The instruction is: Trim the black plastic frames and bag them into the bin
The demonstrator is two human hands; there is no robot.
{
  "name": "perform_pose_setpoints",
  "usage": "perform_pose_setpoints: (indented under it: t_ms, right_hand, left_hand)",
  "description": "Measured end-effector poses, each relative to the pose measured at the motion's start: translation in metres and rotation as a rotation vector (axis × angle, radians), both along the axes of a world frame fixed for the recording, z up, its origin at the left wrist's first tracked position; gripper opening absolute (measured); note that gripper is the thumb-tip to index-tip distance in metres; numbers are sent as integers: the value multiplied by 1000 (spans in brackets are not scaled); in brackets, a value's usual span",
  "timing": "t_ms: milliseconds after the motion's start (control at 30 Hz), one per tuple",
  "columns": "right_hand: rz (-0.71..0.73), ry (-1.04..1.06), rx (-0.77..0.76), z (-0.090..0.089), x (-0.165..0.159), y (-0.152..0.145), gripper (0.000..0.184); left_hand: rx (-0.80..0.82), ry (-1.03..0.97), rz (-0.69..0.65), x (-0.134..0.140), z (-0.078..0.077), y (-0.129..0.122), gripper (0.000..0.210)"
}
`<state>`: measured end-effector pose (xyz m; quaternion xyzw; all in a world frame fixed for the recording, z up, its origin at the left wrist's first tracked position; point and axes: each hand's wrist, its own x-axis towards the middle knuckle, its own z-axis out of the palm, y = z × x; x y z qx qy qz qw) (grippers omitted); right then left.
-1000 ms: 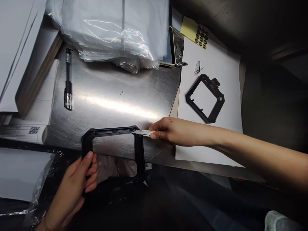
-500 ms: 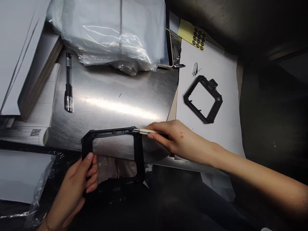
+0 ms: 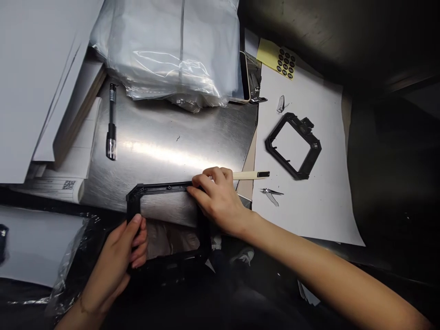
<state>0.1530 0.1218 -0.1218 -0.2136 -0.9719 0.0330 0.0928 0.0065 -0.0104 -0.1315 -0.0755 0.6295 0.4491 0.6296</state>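
Two hands grip one black plastic frame [image 3: 168, 220] that overhangs the near edge of the brushed steel table [image 3: 165, 137]. Left hand [image 3: 118, 256] is closed around the frame's left bar; right hand [image 3: 218, 199] pinches its top right corner and holds a cream-handled tool [image 3: 249, 174]. Bare metal lies open beyond the frame. A second frame [image 3: 294, 145] rests on white paper [image 3: 319, 197], well apart.

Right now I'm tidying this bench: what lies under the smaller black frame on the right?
The smaller black frame lies flat on a white sheet, which shows through its opening. Whatever the sheet covers beneath cannot be seen.
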Motion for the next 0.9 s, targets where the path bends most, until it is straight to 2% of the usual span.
perform_pose_setpoints:
  t_ms: [100, 167, 233, 300, 367, 400, 433, 500, 533, 567, 633, 667, 733, 800, 900]
  right_hand:
    - [28, -2, -30, -5, -5, 1, 26]
    - [4, 70, -176, 1, -7, -1, 22]
    - [-57, 213, -469, 17, -2, -6, 15]
    - [-73, 279, -872, 42, 12, -12, 14]
    - [27, 155, -1224, 67, 33, -19, 17]
    - [71, 69, -1286, 76, 44, -23, 19]
    - [67, -10, -1249, 81, 55, -27, 20]
    - [-25, -109, -961, 78, 72, -37, 11]
    - [-73, -133, -773, 72, 76, -42, 14]
    - [-87, -146, -605, 63, 78, -46, 28]
    - [3, -147, -402, 45, 74, -51, 47]
    - [68, -128, -357, 39, 70, -51, 46]
    - [160, -43, -348, 40, 59, -48, 35]
    - [181, 95, -437, 56, 50, -44, 23]
    - [109, 298, -724, 94, 40, -39, 15]
  left_hand:
    - [33, -6, -11, 0, 1, 0, 25]
    - [56, -11, -23, -1, 3, 0, 26]
    - [68, -10, -32, -2, 4, -1, 26]
    - [78, -24, -24, -3, 4, -2, 25]
    - [90, -49, -10, -3, 4, -2, 24]
    - [96, -62, -6, -4, 4, -3, 24]
    - [102, -75, -5, -4, 5, -3, 23]
    - [115, -102, -3, -4, 7, -2, 23]
    - [122, -117, 1, -5, 8, -2, 23]
    - [131, -132, 4, -5, 10, -1, 23]
    - [151, -161, 10, -8, 15, 1, 22]
    - [161, -171, 11, -10, 20, 2, 21]
    - [173, -154, 25, -14, 32, 3, 17]
    - [190, -74, 95, -16, 49, 0, 20]
    - [310, 46, 233, -15, 70, -10, 57]
